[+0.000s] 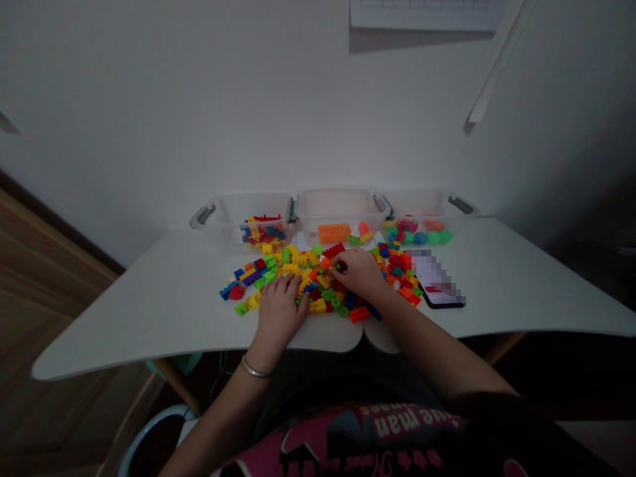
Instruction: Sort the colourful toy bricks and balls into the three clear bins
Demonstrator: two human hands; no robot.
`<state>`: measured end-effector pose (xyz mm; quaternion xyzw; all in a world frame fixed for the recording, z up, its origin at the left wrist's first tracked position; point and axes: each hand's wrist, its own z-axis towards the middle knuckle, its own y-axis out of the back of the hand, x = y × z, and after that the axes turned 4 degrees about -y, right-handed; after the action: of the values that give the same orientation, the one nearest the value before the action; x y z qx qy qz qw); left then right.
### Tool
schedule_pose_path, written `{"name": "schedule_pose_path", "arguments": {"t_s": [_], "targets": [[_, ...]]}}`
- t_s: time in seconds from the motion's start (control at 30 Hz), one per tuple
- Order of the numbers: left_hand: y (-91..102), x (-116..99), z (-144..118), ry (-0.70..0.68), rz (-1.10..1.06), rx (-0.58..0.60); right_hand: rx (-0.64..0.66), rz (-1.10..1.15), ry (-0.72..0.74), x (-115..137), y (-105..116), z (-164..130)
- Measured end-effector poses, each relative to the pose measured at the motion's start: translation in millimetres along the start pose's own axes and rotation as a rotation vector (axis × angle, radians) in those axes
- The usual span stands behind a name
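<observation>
A loose pile of coloured building blocks [318,262] covers the middle of the white table. My left hand [281,308] rests on the pile's near left side, palm down, its fingers apart over yellow and green blocks. Over the right half of the pile, my right hand [362,270] has thumb and fingers drawn together in a pinch. Whatever sits between those fingertips is too small and dark to make out. Close to the right hand lie a dark red block [333,250] and green wheel-like pieces [329,296].
Behind the pile stand three clear bins: the left bin [228,211] with mixed pieces, the middle bin [335,202] with an orange block, the right bin [415,202] with round pieces. A phone [440,281] lies to the right. The white table [149,298] backs onto a wall.
</observation>
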<state>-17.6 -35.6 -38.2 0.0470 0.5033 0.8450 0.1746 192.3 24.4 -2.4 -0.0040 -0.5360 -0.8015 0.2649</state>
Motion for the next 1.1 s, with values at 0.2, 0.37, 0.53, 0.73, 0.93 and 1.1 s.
{"name": "schedule_pose_path", "arguments": {"t_s": [0.2,0.37,0.53,0.73,0.93,1.1], "targets": [[0.5,-0.2,-0.2,0.001,-0.008,-0.002,-0.067,0.029,-0.031,-4.6,1.4,0.3],[0.1,1.1,-0.8,-0.004,-0.017,0.003,-0.166,0.124,-0.058,-9.2,7.6,-6.5],[-0.7,0.7,-0.2,-0.015,-0.008,0.023,-0.270,0.217,-0.038,-8.5,7.4,-29.9],[3.7,-1.7,-1.2,-0.022,-0.005,0.004,-0.426,0.150,0.103,-14.8,6.5,-50.6],[17.1,-13.2,1.5,-0.051,-0.002,0.002,-0.460,0.082,0.180,-13.6,6.3,-50.9],[22.1,-24.2,16.1,-0.072,-0.130,0.025,-0.402,0.086,0.194,-9.9,7.1,-50.4]]}}
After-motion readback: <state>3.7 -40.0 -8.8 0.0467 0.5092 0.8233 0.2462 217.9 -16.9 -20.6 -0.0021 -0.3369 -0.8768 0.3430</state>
